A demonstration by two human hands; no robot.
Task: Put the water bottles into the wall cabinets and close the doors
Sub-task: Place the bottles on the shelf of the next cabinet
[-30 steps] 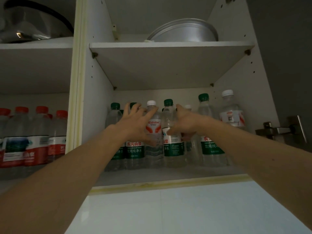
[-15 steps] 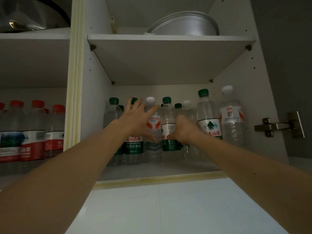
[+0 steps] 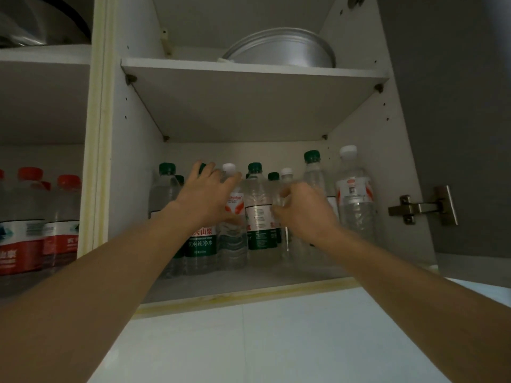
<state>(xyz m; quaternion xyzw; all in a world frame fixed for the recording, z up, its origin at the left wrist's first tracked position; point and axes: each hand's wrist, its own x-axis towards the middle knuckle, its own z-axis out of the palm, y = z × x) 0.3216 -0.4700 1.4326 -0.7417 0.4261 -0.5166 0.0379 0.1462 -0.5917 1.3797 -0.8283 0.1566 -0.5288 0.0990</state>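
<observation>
We reach into the cabinet, our left hand spread flat against the bottles standing on its bottom shelf, our right hand loosely curled beside them, its grip too hidden to tell.

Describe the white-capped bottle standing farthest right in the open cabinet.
The white-capped bottle is clear ribbed plastic, upright on the lower shelf at the row's right end, beside the cabinet's right wall. Its white label carries red marks and a small dark square. It looks full. Neither hand touches it; a green-capped bottle stands just left.
</observation>
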